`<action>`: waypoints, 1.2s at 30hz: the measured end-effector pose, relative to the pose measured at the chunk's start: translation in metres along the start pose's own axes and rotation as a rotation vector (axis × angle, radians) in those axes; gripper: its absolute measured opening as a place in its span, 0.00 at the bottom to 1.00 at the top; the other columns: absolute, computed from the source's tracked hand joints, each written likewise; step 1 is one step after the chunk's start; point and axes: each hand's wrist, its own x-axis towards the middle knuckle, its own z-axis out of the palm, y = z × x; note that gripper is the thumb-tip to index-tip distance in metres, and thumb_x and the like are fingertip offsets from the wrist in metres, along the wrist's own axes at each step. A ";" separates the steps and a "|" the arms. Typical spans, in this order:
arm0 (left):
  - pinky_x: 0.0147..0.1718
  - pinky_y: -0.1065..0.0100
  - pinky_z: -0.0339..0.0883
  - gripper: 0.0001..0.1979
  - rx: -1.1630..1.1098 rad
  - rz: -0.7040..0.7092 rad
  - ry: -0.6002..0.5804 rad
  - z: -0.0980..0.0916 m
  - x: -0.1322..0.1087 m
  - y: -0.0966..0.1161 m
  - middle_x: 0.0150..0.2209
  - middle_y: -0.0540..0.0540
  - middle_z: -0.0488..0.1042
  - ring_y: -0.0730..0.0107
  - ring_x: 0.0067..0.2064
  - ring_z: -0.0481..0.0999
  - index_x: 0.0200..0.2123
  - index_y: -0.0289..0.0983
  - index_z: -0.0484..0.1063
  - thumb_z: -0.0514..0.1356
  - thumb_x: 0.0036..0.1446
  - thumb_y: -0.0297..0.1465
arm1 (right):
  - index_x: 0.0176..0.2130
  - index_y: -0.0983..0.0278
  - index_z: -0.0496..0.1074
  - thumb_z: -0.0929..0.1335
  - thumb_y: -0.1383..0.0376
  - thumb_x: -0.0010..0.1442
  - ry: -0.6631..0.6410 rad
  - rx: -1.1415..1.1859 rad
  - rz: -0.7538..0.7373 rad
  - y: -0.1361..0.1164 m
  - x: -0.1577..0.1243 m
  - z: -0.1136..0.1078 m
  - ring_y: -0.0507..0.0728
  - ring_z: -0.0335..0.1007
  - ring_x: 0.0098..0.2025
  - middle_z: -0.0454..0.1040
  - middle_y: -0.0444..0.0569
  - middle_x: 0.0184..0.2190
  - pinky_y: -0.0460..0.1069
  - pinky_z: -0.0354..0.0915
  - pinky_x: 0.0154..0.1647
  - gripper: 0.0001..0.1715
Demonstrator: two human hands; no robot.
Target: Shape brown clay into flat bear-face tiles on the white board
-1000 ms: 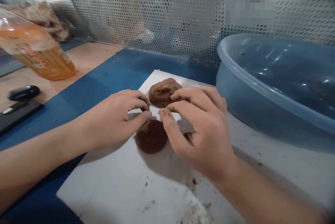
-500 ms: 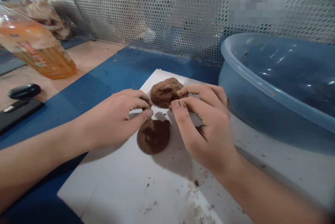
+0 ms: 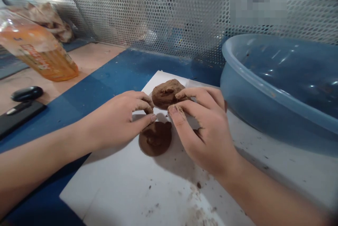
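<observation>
A flattened brown clay disc (image 3: 155,138) lies on a white board (image 3: 126,187). Just behind it sits a rounded lump of the same clay (image 3: 165,92). My left hand (image 3: 123,118) is curled, its thumb tip and bent index finger pinching the disc's far left edge. My right hand (image 3: 207,130) is curved over the board; its fingertips lie on the lump's right side and its clay-dusted thumb presses against the lump's near edge, just above the disc.
A large translucent blue basin (image 3: 264,88) stands close at the right. A perforated metal wall (image 3: 148,11) closes the back. At the left are an orange-filled bottle (image 3: 42,51), a black oval object (image 3: 26,93) and a flat black device (image 3: 18,115). Clay crumbs dot the board.
My right thumb has lifted off the disc and drawn back toward the lump, uncovering the disc's dented top. My left hand has barely moved.
</observation>
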 end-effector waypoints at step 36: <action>0.67 0.57 0.74 0.18 0.058 0.020 0.013 -0.006 -0.006 -0.004 0.57 0.57 0.86 0.66 0.59 0.84 0.40 0.51 0.87 0.56 0.68 0.45 | 0.43 0.59 0.88 0.72 0.61 0.83 -0.069 0.024 -0.038 0.007 -0.004 0.006 0.67 0.76 0.62 0.89 0.51 0.54 0.66 0.68 0.68 0.16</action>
